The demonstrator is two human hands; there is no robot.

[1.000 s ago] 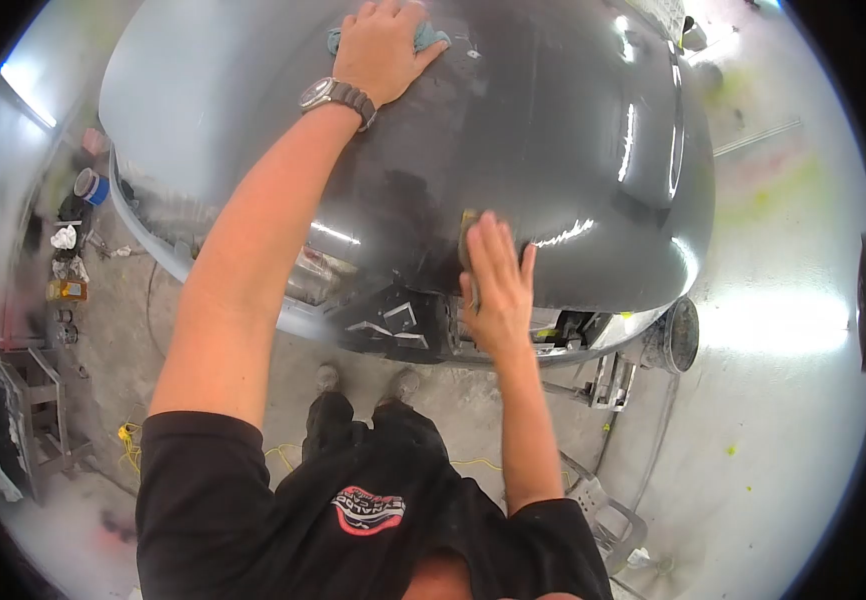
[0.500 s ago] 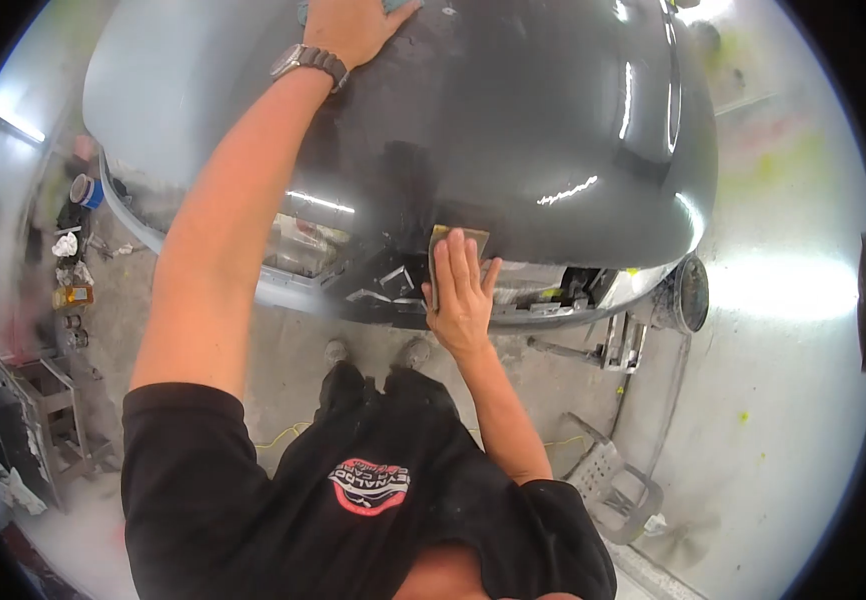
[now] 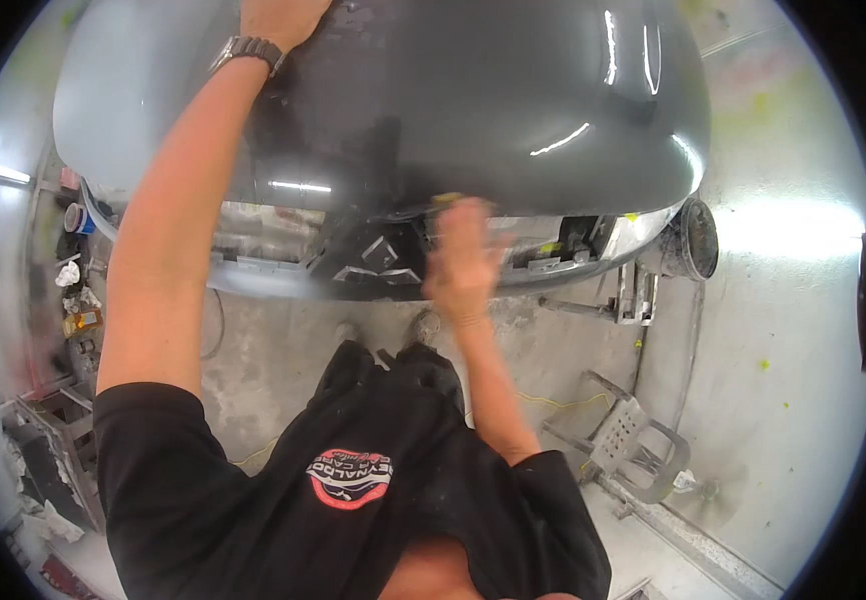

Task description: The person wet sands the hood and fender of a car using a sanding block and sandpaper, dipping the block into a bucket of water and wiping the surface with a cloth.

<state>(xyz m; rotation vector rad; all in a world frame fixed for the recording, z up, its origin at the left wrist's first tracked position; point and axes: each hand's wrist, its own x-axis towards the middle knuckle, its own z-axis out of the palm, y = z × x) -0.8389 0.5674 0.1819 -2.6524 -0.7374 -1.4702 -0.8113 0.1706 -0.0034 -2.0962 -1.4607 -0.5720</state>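
Note:
My right hand [image 3: 466, 255], smeared by motion, presses a piece of sandpaper [image 3: 447, 199] against the front edge of a car hood [image 3: 513, 90]. Only the sandpaper's yellowish edge shows past the fingers. The hood is dark grey and glossy, fading to pale grey on its left. Below its edge lies the car's open front end, with a dark bracketed centre panel [image 3: 378, 255]. Farther up the hood rests my left hand [image 3: 283, 18], with a metal watch [image 3: 253, 50] on the wrist. Its fingers run out of the top of the view.
A metal stand [image 3: 628, 300] and a round dark container [image 3: 691, 240] are by the car's right corner. A grey perforated chair-like piece [image 3: 633, 440] lies lower right. On the left are a metal frame [image 3: 63, 430], cans and crumpled paper. A yellow cord [image 3: 553, 402] crosses the floor.
My view has shifted, so the car sits higher and further left. The right hand stays at the hood edge, now blurred. The bluish cloth under my left hand has left the view.

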